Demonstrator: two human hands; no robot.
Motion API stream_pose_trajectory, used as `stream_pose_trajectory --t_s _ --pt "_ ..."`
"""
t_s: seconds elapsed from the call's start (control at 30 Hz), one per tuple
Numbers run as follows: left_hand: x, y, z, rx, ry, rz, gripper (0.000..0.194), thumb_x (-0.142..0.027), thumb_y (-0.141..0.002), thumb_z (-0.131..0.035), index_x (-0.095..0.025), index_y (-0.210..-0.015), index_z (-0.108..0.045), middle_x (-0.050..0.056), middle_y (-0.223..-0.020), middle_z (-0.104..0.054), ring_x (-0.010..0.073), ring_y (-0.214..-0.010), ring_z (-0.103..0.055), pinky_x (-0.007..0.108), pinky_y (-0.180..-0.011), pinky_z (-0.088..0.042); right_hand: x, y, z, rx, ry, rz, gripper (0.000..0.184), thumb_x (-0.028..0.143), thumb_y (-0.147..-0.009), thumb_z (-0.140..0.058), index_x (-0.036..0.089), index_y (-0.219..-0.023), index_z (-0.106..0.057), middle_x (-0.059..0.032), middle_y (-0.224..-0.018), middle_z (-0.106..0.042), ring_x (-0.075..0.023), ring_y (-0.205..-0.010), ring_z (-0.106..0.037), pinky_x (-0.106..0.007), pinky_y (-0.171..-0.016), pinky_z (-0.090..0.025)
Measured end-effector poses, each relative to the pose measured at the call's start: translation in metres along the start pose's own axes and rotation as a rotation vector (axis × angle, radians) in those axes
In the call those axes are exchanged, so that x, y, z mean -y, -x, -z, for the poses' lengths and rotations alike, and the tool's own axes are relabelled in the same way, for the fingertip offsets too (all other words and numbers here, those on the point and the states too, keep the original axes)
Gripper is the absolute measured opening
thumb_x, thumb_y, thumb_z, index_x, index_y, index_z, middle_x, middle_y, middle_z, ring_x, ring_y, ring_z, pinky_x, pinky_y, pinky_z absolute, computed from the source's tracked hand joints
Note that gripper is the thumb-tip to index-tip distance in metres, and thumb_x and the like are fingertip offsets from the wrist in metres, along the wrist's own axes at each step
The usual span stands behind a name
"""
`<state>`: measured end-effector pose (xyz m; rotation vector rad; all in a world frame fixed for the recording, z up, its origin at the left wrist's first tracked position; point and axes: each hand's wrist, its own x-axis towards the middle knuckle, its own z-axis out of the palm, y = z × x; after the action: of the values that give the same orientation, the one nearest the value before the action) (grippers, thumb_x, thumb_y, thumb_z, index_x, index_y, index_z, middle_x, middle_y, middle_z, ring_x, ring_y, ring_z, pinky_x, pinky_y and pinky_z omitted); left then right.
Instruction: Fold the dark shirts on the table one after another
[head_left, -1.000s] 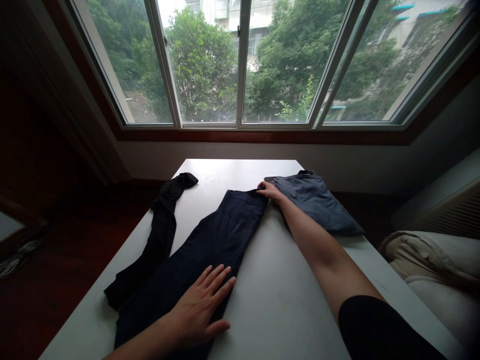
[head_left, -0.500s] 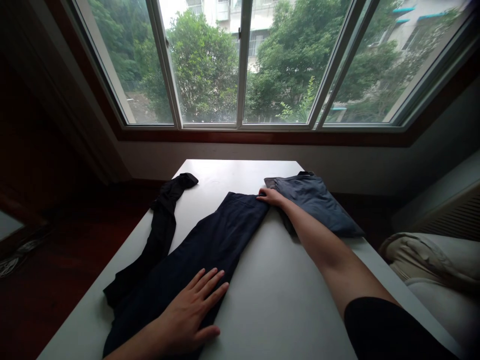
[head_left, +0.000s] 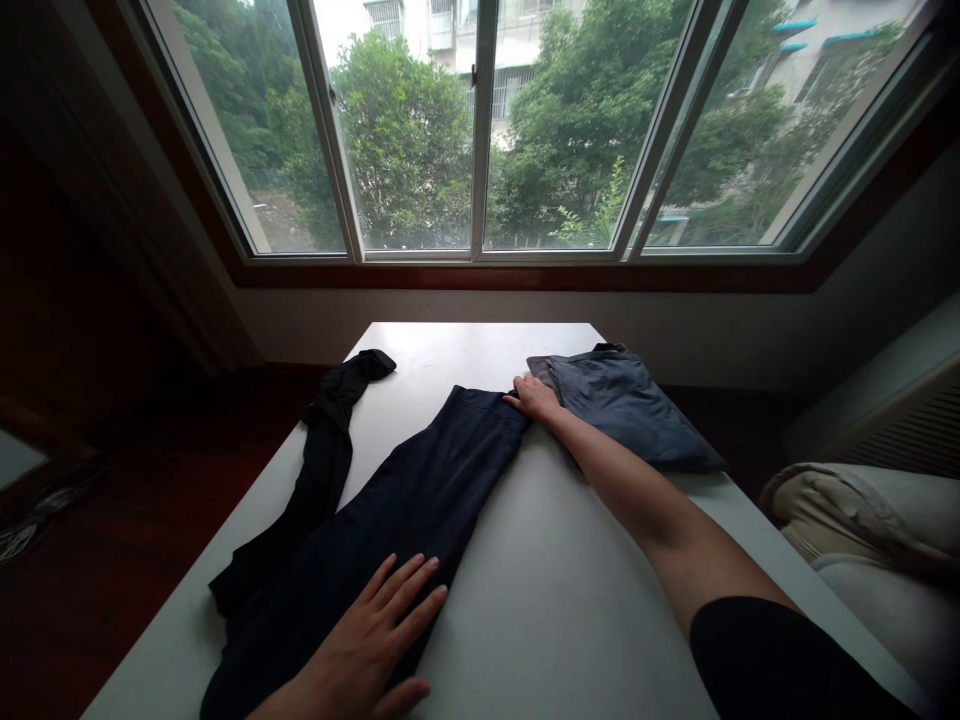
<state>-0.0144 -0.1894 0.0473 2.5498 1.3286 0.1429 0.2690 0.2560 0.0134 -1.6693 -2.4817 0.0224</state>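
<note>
The left hand (head_left: 360, 645) lies open on the trousers (head_left: 435, 465), which run from beneath it to the right hand (head_left: 534, 397) pinching their far corner, with blue cloth (head_left: 630, 405) just right of that hand and black cloth (head_left: 319, 485) ahead-left of the left hand.

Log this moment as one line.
left grip: open, flat on navy trousers | right grip: at trousers' far right corner | black garment: to their left | folded clothing: to their right | beneath: white table

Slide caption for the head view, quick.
Left hand spread over a navy garment, right hand at its far corner, white table.
</note>
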Motion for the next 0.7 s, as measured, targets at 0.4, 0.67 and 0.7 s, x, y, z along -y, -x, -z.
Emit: stream_pose_trajectory --t_s 0.4,0.67,0.7 --pt "0.002 -0.024 -0.012 0.002 0.053 0.077 0.083 -0.051 -0.103 -0.046 -0.031 -0.165 0.005 0.002 -0.172 -0.012 0.0304 -0.158 -0.016 0.056 -0.128 -0.015 0.003 -0.021 0.033 -0.161 0.000 -0.007 0.046 0.058 -0.101 -0.048 0.022 -0.127 -0.057 -0.0173 -0.116 -0.070 -0.0317 -0.105 -0.065 -0.040 -0.092 -0.044" --pt "0.003 -0.037 0.002 -0.013 0.090 0.064 0.080 -0.053 -0.102 -0.047 -0.035 -0.165 -0.001 0.001 -0.172 -0.013 0.0307 -0.158 -0.015 0.058 -0.128 -0.016 0.013 0.000 0.025 -0.225 0.006 0.099 0.052 0.048 -0.098 -0.055 0.019 -0.141 -0.056 -0.0179 -0.146 -0.053 -0.0346 -0.137 -0.044 -0.049 -0.116 -0.027" --pt "0.003 -0.041 0.005 -0.028 0.089 0.059 0.079 -0.053 -0.103 -0.046 -0.034 -0.165 -0.002 0.001 -0.172 -0.013 0.0305 -0.158 -0.015 0.058 -0.128 -0.016 0.022 0.008 0.024 -0.258 -0.025 0.125 0.049 0.046 -0.100 -0.053 0.019 -0.141 -0.057 -0.0171 -0.147 -0.053 -0.0338 -0.138 -0.043 -0.048 -0.118 -0.026"
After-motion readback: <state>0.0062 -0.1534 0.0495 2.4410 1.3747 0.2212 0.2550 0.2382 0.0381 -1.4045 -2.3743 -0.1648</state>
